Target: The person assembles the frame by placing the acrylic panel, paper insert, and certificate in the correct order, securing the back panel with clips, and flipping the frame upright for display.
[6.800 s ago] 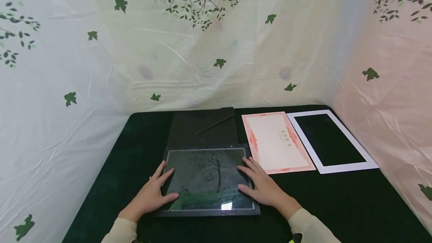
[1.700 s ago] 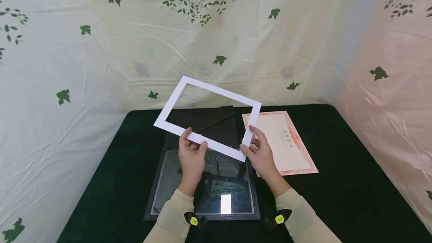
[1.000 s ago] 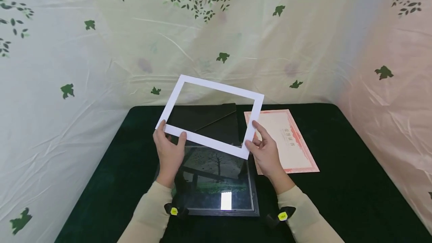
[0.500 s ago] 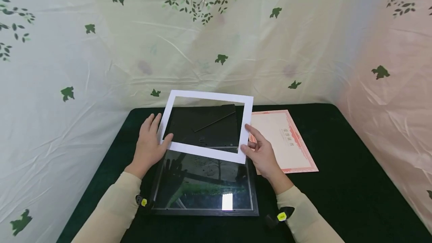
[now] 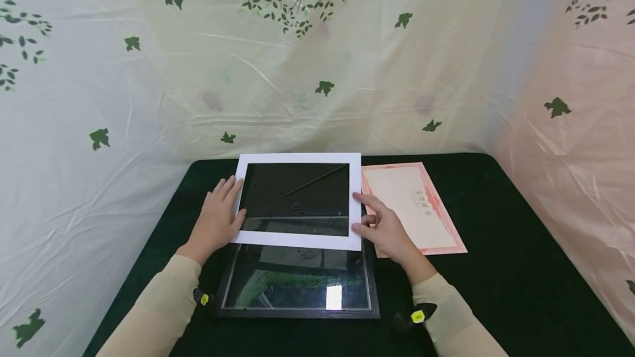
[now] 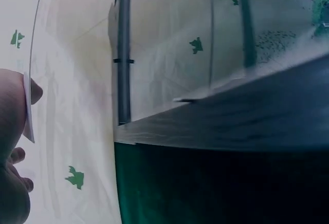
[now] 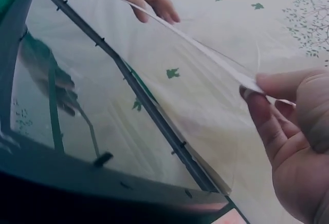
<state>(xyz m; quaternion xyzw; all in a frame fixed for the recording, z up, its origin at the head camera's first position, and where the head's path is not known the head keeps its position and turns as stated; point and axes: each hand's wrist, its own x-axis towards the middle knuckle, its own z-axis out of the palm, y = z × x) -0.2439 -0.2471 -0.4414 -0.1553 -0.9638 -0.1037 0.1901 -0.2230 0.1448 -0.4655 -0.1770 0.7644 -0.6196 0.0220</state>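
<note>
My right hand point(image 5: 392, 233) pinches the right border of a white picture mat point(image 5: 297, 240) between thumb and fingers, as the right wrist view also shows. My left hand point(image 5: 213, 219) holds the mat's left edge, its fingers fairly straight; one digit shows on the far side of the edge in the left wrist view. The mat is raised and tilted above a black picture frame point(image 5: 297, 313), which lies with its glass point(image 5: 292, 291) reflecting the backdrop. Through the mat's opening appears the black backing board point(image 5: 270, 186) with a thin diagonal line on it.
A certificate sheet point(image 5: 397, 197) with a red-orange border lies right of the frame, partly covered by the right hand. Dark green cloth point(image 5: 516, 291) covers the table. A leaf-patterned fabric backdrop point(image 5: 297, 70) rises behind and at both sides.
The mat has gone from its place beside the certificate to above the frame. Lately it has lowered and levelled, while my left hand shifted from its lower border to its left edge.
</note>
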